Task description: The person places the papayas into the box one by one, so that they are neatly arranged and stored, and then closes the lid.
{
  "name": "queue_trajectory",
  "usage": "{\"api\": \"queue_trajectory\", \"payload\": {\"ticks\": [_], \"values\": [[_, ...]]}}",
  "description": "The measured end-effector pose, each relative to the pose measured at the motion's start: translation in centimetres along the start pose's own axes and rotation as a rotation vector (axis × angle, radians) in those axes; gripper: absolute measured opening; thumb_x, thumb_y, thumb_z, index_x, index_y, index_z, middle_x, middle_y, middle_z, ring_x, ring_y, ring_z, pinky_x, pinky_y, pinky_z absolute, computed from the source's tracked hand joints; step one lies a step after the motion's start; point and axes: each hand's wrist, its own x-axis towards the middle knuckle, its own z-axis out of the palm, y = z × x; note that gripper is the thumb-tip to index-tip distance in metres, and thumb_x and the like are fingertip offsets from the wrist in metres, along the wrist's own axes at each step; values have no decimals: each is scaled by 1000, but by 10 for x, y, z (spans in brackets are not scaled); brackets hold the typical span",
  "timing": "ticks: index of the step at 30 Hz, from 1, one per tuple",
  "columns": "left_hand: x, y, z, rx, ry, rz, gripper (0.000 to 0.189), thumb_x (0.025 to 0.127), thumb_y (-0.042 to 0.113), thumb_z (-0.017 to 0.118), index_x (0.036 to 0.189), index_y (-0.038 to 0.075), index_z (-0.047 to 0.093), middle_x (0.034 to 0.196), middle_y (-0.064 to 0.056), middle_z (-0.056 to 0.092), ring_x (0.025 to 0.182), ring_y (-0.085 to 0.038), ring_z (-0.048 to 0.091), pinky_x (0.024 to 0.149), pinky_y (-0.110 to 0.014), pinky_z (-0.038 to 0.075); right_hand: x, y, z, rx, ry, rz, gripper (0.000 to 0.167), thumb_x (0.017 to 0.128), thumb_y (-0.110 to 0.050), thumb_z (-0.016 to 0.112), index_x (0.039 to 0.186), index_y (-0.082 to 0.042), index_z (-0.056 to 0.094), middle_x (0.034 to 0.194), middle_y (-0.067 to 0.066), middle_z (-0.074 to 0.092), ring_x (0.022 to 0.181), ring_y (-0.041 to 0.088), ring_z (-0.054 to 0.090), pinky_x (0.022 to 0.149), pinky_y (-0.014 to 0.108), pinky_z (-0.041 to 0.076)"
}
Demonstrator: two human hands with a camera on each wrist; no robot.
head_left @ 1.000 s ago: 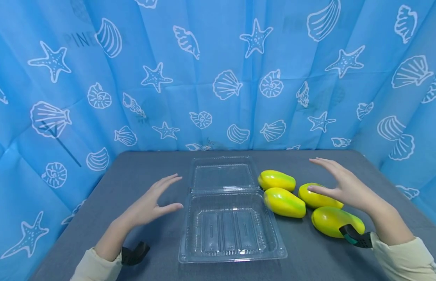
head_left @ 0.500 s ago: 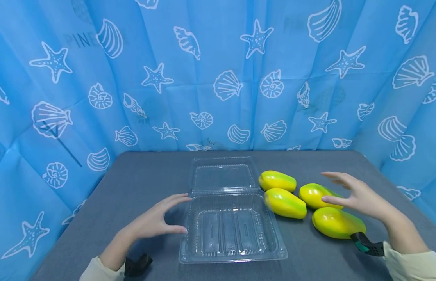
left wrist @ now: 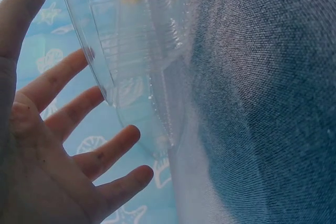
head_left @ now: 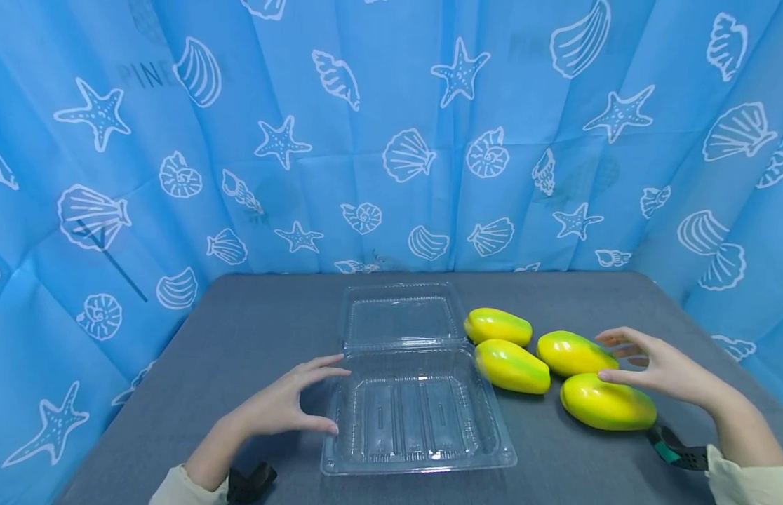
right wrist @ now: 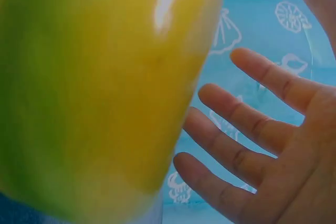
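Observation:
My left hand [head_left: 274, 403] is at the left rim of a clear plastic clamshell container [head_left: 407, 414], thumb and fingers spread. In the left wrist view, fingertips overlap the edge of the clear plastic. The container lies with its lid [head_left: 398, 315] folded back. On the right, my right hand [head_left: 672, 372] hovers with fingers relaxed, its thumb over the near right papaya [head_left: 606, 407]. Its other fingers come close to the far right papaya [head_left: 568, 353]. A yellow-green papaya [right wrist: 110, 87] fills much of the right wrist view, beside the spread fingers.
Two more papayas, a front one [head_left: 511, 366] and a rear one [head_left: 497, 327], lie against the container's right side. Everything rests on a grey cloth-covered table [head_left: 271, 308]. A blue curtain [head_left: 391, 91] with shell prints hangs behind and at the sides.
My left hand has moved right and down to the container's left edge. The right hand has come down and to the right, lower beside the right-hand papayas. Container and fruit stay put.

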Motion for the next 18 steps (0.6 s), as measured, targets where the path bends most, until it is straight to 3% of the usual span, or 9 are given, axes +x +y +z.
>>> {"api": "queue_trajectory", "payload": {"ticks": [7, 10, 15, 18], "values": [[0, 1, -1, -13, -9, -15, 68, 75, 39, 76, 135, 18, 49, 152, -9, 31, 138, -41, 28, 99, -69, 30, -6, 11, -3, 16, -28, 24, 44, 87, -18, 64, 120, 6, 47, 118, 28, 54, 95, 34, 59, 77, 54, 50], [0, 2, -1, -21, -15, -22, 69, 75, 39, 76, 135, 18, 49, 152, -10, 30, 138, -41, 28, 99, -69, 29, -10, 16, -5, 2, -57, 46, 42, 88, -20, 63, 118, 5, 48, 115, 24, 56, 92, 26, 60, 76, 46, 53], [1, 2, -2, -37, -30, -42, 69, 76, 40, 75, 136, 18, 48, 153, -10, 28, 139, -41, 26, 99, -70, 28, -14, 29, -9, 51, -190, 31, 36, 92, -18, 57, 117, 7, 47, 112, 16, 56, 86, -2, 56, 70, 24, 52], [2, 3, -2, -39, -36, -50, 70, 76, 41, 75, 136, 18, 48, 153, -10, 28, 139, -41, 25, 99, -70, 28, -15, 37, -10, 112, -267, 14, 35, 94, -15, 53, 118, 9, 44, 112, 13, 55, 86, -11, 53, 70, 20, 50]]}}
